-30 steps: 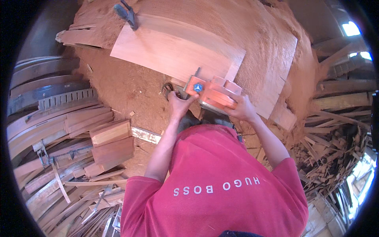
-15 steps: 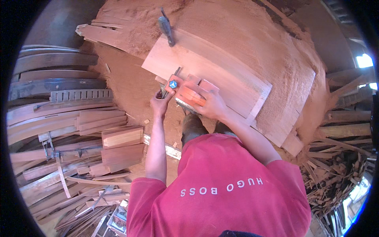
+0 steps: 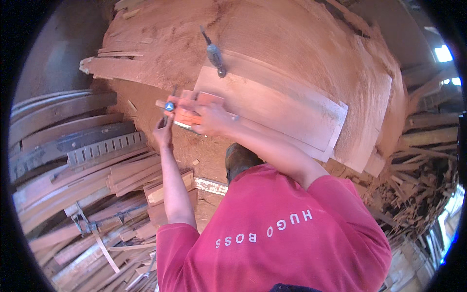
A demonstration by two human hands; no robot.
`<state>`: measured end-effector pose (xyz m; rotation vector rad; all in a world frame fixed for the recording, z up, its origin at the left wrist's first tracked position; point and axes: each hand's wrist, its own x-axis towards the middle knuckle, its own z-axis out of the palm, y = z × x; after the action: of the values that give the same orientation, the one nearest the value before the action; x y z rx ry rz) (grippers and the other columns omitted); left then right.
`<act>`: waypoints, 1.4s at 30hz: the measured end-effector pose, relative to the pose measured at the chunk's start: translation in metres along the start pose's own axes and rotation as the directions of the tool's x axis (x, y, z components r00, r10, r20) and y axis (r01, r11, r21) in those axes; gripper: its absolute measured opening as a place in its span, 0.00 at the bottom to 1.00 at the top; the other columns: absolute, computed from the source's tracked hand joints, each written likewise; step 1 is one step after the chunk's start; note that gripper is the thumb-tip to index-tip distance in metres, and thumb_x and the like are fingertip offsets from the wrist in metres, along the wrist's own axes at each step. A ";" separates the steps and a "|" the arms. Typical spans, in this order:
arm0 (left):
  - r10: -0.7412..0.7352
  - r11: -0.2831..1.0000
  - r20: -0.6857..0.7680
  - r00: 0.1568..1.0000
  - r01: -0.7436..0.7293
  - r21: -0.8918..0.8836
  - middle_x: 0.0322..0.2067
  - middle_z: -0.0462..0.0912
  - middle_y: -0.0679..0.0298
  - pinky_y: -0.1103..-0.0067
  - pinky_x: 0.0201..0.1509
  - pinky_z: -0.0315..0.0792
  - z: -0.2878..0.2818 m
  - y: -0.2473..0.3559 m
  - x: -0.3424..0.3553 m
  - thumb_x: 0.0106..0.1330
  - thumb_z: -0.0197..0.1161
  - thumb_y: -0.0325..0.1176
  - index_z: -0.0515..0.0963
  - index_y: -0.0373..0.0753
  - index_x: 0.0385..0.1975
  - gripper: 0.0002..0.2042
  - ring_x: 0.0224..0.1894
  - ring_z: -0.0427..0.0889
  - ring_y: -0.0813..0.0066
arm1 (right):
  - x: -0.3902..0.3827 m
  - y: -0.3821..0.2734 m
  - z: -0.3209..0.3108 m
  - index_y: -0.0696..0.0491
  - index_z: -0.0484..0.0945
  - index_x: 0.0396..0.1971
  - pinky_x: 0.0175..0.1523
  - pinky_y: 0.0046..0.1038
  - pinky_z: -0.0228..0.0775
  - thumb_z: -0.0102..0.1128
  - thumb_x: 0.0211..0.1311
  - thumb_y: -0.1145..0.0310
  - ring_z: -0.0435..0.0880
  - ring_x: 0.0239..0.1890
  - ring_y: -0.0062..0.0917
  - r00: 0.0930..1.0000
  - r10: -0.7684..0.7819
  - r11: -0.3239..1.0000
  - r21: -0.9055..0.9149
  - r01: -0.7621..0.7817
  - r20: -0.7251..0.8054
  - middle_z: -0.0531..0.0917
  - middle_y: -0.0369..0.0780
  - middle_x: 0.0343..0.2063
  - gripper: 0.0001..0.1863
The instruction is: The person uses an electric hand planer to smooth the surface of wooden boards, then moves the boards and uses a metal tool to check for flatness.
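Right grip [image 3: 214,119] on orange tool [image 3: 184,116]; farther left

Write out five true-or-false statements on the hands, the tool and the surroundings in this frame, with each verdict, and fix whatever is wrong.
1. The right hand is on the orange power tool. True.
2. The left hand rests on the shirt. False: the left hand is at the tool's left end, by the blue knob.
3. The clamp stands at the board's right end. False: the clamp is at the left end of the board.
4. The tool is nearer the board's left end than its right. True.
5. The person's shirt is green. False: the shirt is red.
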<state>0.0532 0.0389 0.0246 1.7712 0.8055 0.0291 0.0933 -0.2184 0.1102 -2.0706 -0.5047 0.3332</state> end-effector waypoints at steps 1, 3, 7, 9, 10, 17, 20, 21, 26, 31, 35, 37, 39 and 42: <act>0.002 1.000 0.011 1.000 -0.002 0.000 0.51 0.82 0.54 0.76 0.57 0.72 -0.007 0.001 0.013 0.59 0.76 0.39 0.75 0.23 0.55 0.30 0.51 0.80 0.71 | 0.010 0.005 0.012 0.56 0.82 0.45 0.47 0.45 0.78 0.63 0.51 0.57 0.85 0.35 0.51 0.999 -0.020 1.000 -0.005 0.020 -0.025 0.85 0.55 0.30 0.23; -0.007 0.999 -0.043 0.999 0.005 -0.041 0.52 0.81 0.54 0.77 0.58 0.71 -0.027 -0.017 0.034 0.61 0.74 0.39 0.73 0.22 0.57 0.31 0.52 0.79 0.71 | 0.024 -0.021 0.008 0.55 0.82 0.44 0.49 0.45 0.77 0.63 0.50 0.57 0.85 0.37 0.50 0.999 0.009 0.999 0.041 -0.011 0.041 0.85 0.55 0.32 0.23; -0.018 0.999 -0.060 0.998 0.015 -0.047 0.55 0.79 0.53 0.78 0.60 0.71 -0.022 -0.012 0.039 0.63 0.72 0.38 0.69 0.22 0.61 0.32 0.55 0.79 0.70 | 0.024 -0.028 -0.005 0.55 0.83 0.43 0.52 0.45 0.76 0.63 0.51 0.55 0.85 0.41 0.49 0.997 0.044 0.997 0.064 -0.048 0.062 0.85 0.55 0.37 0.23; -0.006 0.998 -0.042 0.999 0.003 -0.065 0.56 0.79 0.53 0.77 0.61 0.70 -0.026 -0.019 0.033 0.63 0.72 0.38 0.69 0.22 0.61 0.33 0.57 0.78 0.70 | 0.011 -0.030 -0.008 0.54 0.81 0.47 0.54 0.45 0.74 0.63 0.52 0.54 0.84 0.44 0.49 0.998 0.024 0.996 0.079 -0.028 0.049 0.84 0.55 0.40 0.25; 0.005 0.996 -0.030 1.000 -0.008 -0.094 0.56 0.79 0.53 0.77 0.61 0.70 -0.024 -0.024 0.028 0.63 0.72 0.39 0.69 0.22 0.61 0.33 0.57 0.78 0.70 | 0.002 -0.031 -0.012 0.54 0.80 0.48 0.56 0.45 0.74 0.63 0.53 0.53 0.83 0.46 0.49 0.999 0.012 0.996 0.088 -0.016 0.043 0.84 0.55 0.41 0.26; -0.057 0.998 0.076 0.996 0.055 0.023 0.45 0.82 0.63 0.83 0.48 0.72 0.079 -0.037 -0.122 0.61 0.74 0.41 0.72 0.27 0.59 0.32 0.43 0.79 0.80 | -0.146 0.035 -0.087 0.41 0.68 0.66 0.57 0.48 0.71 0.63 0.54 0.52 0.82 0.45 0.51 0.992 0.048 0.995 -0.097 -0.037 0.115 0.84 0.52 0.42 0.36; -0.035 0.993 0.192 0.981 0.013 0.115 0.43 0.81 0.61 0.81 0.42 0.73 0.145 -0.025 -0.226 0.55 0.78 0.43 0.68 0.27 0.60 0.38 0.40 0.78 0.80 | -0.249 0.065 -0.146 0.38 0.70 0.65 0.54 0.46 0.74 0.66 0.53 0.55 0.83 0.43 0.50 0.992 0.099 0.995 -0.019 -0.098 0.081 0.84 0.51 0.39 0.35; -0.047 0.997 0.237 0.970 0.030 0.074 0.42 0.81 0.60 0.80 0.43 0.74 0.166 -0.025 -0.258 0.54 0.79 0.42 0.68 0.28 0.59 0.38 0.40 0.78 0.79 | -0.282 0.076 -0.162 0.40 0.72 0.63 0.52 0.45 0.74 0.68 0.52 0.57 0.83 0.42 0.49 0.999 0.044 0.999 -0.007 -0.044 0.008 0.84 0.51 0.38 0.35; 0.052 0.980 0.298 0.953 -0.105 0.166 0.45 0.75 0.53 0.72 0.49 0.74 0.253 -0.030 -0.396 0.45 0.82 0.49 0.66 0.25 0.55 0.44 0.45 0.77 0.66 | -0.421 0.106 -0.242 0.50 0.83 0.49 0.40 0.37 0.77 0.73 0.45 0.62 0.84 0.32 0.44 0.972 0.234 0.969 -0.079 -0.236 -0.036 0.85 0.48 0.30 0.26; 0.009 0.887 0.349 0.937 -0.169 0.430 0.51 0.71 0.47 0.64 0.57 0.71 0.283 -0.009 -0.453 0.41 0.80 0.59 0.65 0.24 0.55 0.50 0.54 0.74 0.52 | -0.492 0.148 -0.267 0.51 0.83 0.46 0.37 0.38 0.78 0.75 0.44 0.61 0.86 0.31 0.44 0.970 0.239 0.952 -0.188 -0.243 -0.041 0.85 0.48 0.28 0.26; -0.021 0.924 0.312 0.950 -0.101 0.369 0.56 0.69 0.44 0.64 0.61 0.69 0.265 -0.009 -0.431 0.41 0.80 0.58 0.65 0.23 0.59 0.52 0.58 0.72 0.50 | -0.451 0.119 -0.255 0.53 0.83 0.44 0.38 0.38 0.78 0.74 0.44 0.60 0.85 0.32 0.45 0.969 0.244 0.958 -0.144 -0.248 -0.047 0.85 0.48 0.29 0.25; 0.024 0.957 0.257 0.966 -0.097 0.273 0.59 0.67 0.42 0.65 0.64 0.68 0.254 -0.031 -0.405 0.41 0.80 0.58 0.64 0.23 0.60 0.53 0.61 0.71 0.50 | -0.425 0.107 -0.241 0.53 0.83 0.44 0.38 0.39 0.78 0.74 0.45 0.59 0.85 0.32 0.45 0.966 0.259 0.958 -0.119 -0.260 -0.021 0.85 0.48 0.29 0.24; 0.036 0.977 0.208 0.978 -0.078 0.199 0.59 0.68 0.42 0.66 0.63 0.68 0.240 -0.037 -0.375 0.40 0.82 0.54 0.62 0.24 0.63 0.54 0.60 0.71 0.53 | -0.392 0.099 -0.225 0.53 0.83 0.44 0.39 0.39 0.78 0.73 0.46 0.59 0.86 0.33 0.45 0.969 0.246 0.962 -0.119 -0.246 -0.014 0.85 0.48 0.29 0.24; 0.042 0.989 0.110 0.993 -0.057 0.139 0.52 0.73 0.47 0.69 0.57 0.71 0.210 -0.032 -0.331 0.41 0.84 0.52 0.60 0.27 0.66 0.55 0.54 0.74 0.59 | -0.340 0.086 -0.194 0.53 0.83 0.43 0.41 0.41 0.78 0.72 0.49 0.58 0.86 0.35 0.46 0.952 0.305 0.941 -0.164 -0.295 0.037 0.85 0.49 0.30 0.22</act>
<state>-0.1315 -0.3080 0.0421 1.9100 0.7009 -0.0914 -0.1041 -0.5654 0.1491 -2.2999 -0.2548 0.5538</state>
